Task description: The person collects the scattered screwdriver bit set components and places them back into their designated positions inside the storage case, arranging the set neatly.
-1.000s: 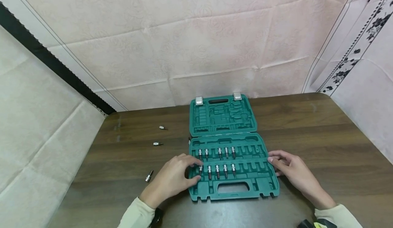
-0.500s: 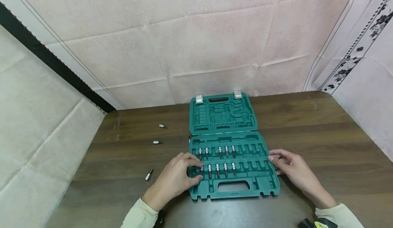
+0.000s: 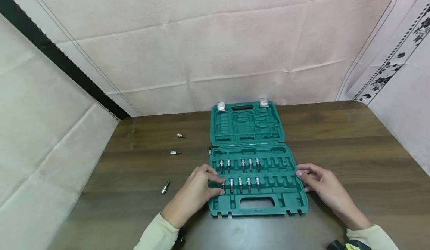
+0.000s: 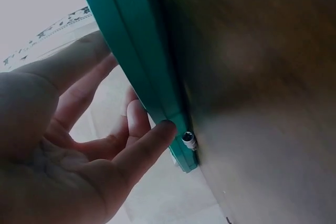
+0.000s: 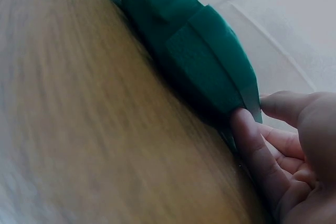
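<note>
A green plastic socket case (image 3: 258, 207) lies open on the table, two rows of silver bit sockets in its lower half. My left hand (image 3: 196, 190) is over its left edge, thumb and index finger at the two ends of a bit socket (image 3: 223, 185), leftmost in the front row. That socket is mostly covered by the fingers; in the left wrist view, the case wall hides it from the left hand's (image 4: 79, 145) camera. On the opposite side, my right hand (image 3: 324, 188) holds the case's right edge; the right wrist view shows fingertips (image 5: 244, 121) against its wall.
Three loose bit sockets lie left of the case: one near (image 3: 165, 188), one farther back (image 3: 174, 153), one farthest (image 3: 180, 135). Another socket (image 4: 189, 140) stands close against the case's left side. The raised lid (image 3: 247, 125) is near the wall covering (image 3: 235, 48).
My left thumb and index finger have drawn closer together, and the socket between them has shifted slightly right within the case. The right hand stays on the case edge. The head view has shifted slightly.
</note>
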Action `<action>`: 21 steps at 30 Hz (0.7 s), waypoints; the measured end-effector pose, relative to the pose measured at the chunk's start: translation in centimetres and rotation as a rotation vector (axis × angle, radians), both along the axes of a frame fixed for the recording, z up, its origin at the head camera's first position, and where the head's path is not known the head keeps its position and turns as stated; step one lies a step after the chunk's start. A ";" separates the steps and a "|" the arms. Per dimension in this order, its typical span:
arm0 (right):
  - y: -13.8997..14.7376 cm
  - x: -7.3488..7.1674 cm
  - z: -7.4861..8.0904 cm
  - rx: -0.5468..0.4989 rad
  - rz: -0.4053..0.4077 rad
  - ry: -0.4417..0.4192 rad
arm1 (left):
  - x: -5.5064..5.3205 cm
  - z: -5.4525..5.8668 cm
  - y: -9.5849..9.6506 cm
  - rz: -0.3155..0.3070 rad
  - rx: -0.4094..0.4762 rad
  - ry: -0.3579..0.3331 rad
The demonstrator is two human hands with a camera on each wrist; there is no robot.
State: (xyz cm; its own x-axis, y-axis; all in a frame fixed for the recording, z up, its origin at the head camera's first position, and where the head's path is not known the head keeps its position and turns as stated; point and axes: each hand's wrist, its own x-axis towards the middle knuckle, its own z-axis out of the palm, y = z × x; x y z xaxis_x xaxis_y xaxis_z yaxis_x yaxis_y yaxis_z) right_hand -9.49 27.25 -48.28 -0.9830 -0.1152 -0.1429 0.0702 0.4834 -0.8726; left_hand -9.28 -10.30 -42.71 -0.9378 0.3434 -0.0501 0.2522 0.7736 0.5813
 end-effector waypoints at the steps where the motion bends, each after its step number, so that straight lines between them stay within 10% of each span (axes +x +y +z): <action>1: 0.1 0.0 0.0 0.000 -0.001 0.003 | 0.0 0.1 0.1 -0.001 -0.002 -0.002; 11: -0.3 0.1 -0.6 -0.046 -0.011 -0.016 | 0.2 0.0 -0.3 -0.069 -0.068 -0.009; 21: 0.0 0.0 -0.1 -0.016 0.001 0.023 | 0.2 -0.4 0.3 -0.048 -0.172 0.245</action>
